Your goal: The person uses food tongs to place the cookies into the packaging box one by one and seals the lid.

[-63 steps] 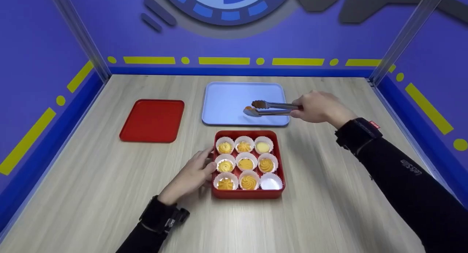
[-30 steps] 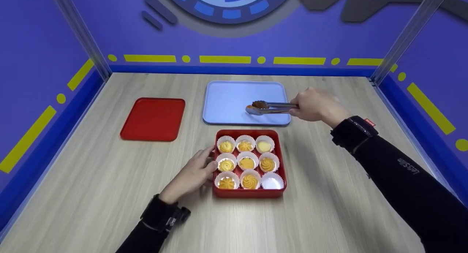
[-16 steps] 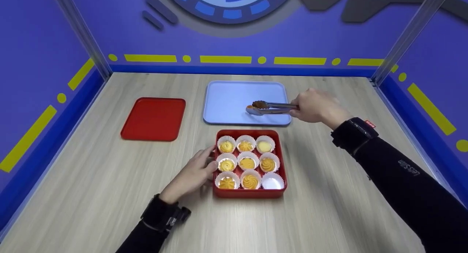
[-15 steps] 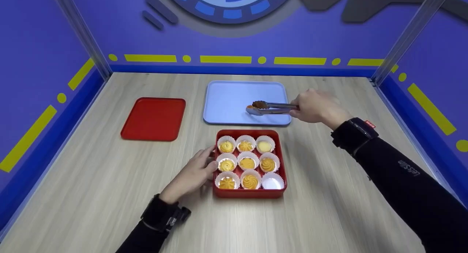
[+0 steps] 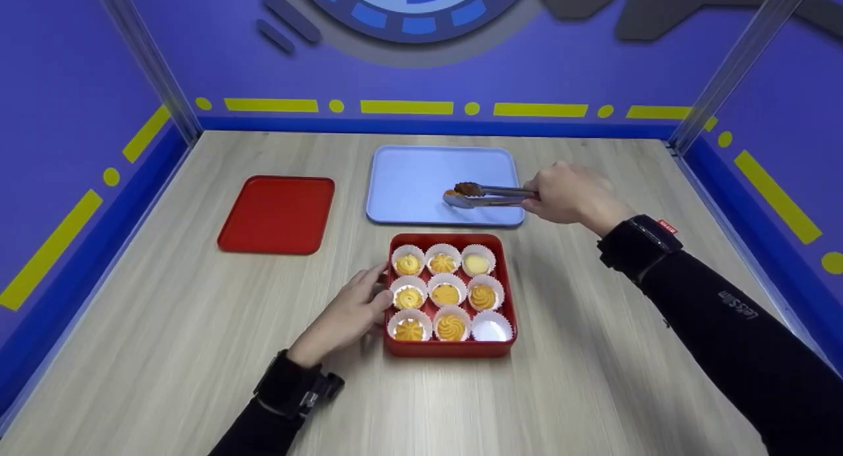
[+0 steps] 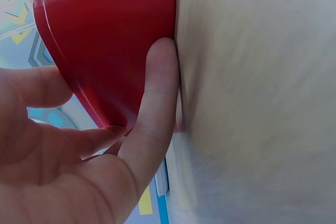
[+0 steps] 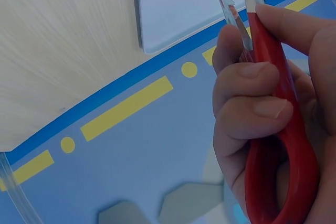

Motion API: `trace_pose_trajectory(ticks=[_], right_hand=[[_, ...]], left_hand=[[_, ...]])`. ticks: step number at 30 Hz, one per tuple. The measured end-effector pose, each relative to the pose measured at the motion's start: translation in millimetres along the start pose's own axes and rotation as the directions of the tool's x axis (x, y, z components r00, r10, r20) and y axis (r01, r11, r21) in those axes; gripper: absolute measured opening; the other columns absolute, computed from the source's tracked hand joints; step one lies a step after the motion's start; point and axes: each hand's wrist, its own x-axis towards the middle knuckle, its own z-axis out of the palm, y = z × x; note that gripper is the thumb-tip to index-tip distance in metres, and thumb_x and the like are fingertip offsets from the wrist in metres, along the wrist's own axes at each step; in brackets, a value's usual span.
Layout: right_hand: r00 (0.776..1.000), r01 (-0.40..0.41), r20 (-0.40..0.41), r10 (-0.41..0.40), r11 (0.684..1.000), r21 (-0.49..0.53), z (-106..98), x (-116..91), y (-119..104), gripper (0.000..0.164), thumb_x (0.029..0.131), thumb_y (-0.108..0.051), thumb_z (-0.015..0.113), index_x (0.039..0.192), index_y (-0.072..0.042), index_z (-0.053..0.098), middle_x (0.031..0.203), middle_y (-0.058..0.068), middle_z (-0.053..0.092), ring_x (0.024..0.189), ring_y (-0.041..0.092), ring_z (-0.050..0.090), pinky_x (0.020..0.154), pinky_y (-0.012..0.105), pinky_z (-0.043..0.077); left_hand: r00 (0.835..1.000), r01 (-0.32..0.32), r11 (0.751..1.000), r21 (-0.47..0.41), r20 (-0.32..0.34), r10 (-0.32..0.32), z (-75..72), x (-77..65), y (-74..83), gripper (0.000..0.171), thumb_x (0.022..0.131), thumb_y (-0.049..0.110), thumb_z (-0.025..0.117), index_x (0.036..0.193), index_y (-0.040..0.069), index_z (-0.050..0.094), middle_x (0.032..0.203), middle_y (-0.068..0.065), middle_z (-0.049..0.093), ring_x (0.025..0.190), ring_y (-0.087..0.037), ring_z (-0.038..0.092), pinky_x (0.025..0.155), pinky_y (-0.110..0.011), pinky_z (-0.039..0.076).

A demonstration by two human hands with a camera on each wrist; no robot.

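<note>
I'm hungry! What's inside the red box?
The red box holds nine paper cups: eight with treats, the front-right one empty. What's beneath is mostly covered.

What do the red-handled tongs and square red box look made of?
Red-handled tongs: shiny arms, likely metal, given bright reflections; smooth handles, probably plastic by their even sheen. Square red box: glossy, perhaps plastic or painted metal; its wall shows soft highlights.

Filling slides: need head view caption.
Right hand holds metal tongs over a blue tray; left hand touches a red box of cookies.
</note>
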Motion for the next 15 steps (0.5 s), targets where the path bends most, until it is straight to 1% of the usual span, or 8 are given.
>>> trace_pose_trajectory(ticks=[5, 9, 13, 15], right_hand=[[1.000, 0.019, -0.013, -0.019, 1.000, -0.004, 2.8, -0.9, 3.1, 0.018, 0.103, -0.025, 0.070, 0.100, -0.011, 0.080, 0.068, 0.001, 0.054, 0.062, 0.020, 0.049, 0.056, 0.031, 0.035], [0.999, 0.036, -0.030, -0.035, 0.999, 0.008, 2.2, -4.3, 6.5, 0.018, 0.102, -0.025, 0.070, 0.098, -0.010, 0.079, 0.067, 0.001, 0.051, 0.062, 0.020, 0.049, 0.056, 0.032, 0.035], [0.995, 0.074, -0.068, -0.073, 0.997, 0.015, -4.4, -14.4, 12.5, 0.016, 0.101, -0.025, 0.071, 0.092, -0.012, 0.074, 0.064, -0.001, 0.045, 0.060, 0.019, 0.046, 0.055, 0.032, 0.032], [0.992, 0.100, -0.085, -0.098, 0.995, 0.024, -9.9, -22.6, 16.2, 0.015, 0.101, -0.025, 0.071, 0.092, -0.014, 0.074, 0.064, -0.002, 0.044, 0.059, 0.018, 0.045, 0.053, 0.031, 0.030]], left_hand=[[1.000, 0.012, 1.000, 0.011, 0.003, -0.012, -0.2, -0.3, -0.1, 0.062, 0.109, 0.020, 0.055, 0.166, 0.007, 0.034, 0.150, -0.018, 0.054, 0.137, -0.034, 0.057, 0.115, -0.054, 0.045], [1.000, 0.009, 1.000, 0.012, 0.004, -0.009, -0.5, -0.5, -0.6, 0.062, 0.109, 0.019, 0.055, 0.166, 0.005, 0.035, 0.151, -0.018, 0.053, 0.138, -0.035, 0.056, 0.117, -0.055, 0.044], [1.000, 0.011, 1.000, 0.007, 0.004, -0.011, -0.4, -0.1, 0.0, 0.062, 0.109, 0.020, 0.055, 0.166, 0.007, 0.035, 0.150, -0.018, 0.054, 0.137, -0.034, 0.056, 0.115, -0.054, 0.045], [1.000, 0.016, 1.000, 0.001, 0.006, -0.016, -0.2, 0.2, 0.4, 0.062, 0.109, 0.020, 0.055, 0.166, 0.008, 0.035, 0.150, -0.017, 0.054, 0.136, -0.032, 0.057, 0.113, -0.052, 0.047]])
